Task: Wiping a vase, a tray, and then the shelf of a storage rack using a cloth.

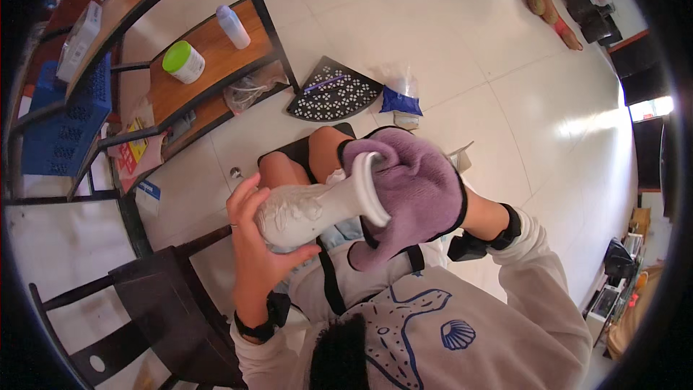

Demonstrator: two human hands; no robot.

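A white ceramic vase (303, 211) with raised relief on its body lies tilted on its side above my lap, its flared mouth turned to the right. My left hand (257, 233) cups the rounded base end, thumb below and fingers spread over the top. A purple towelling cloth (411, 189) with black edging covers most of my right hand (474, 207). Only the wrist end shows, so the fingers are hidden. The bunched cloth is up against the vase's rim, and a loose fold hangs below it.
A dark wooden chair (157, 303) stands at the lower left, near a shelf unit (216, 73) bearing a green-lidded tub (184, 61) and a bottle (234, 27). On the tiled floor ahead are a black perforated corner shelf (333, 98) and a blue packet (400, 103).
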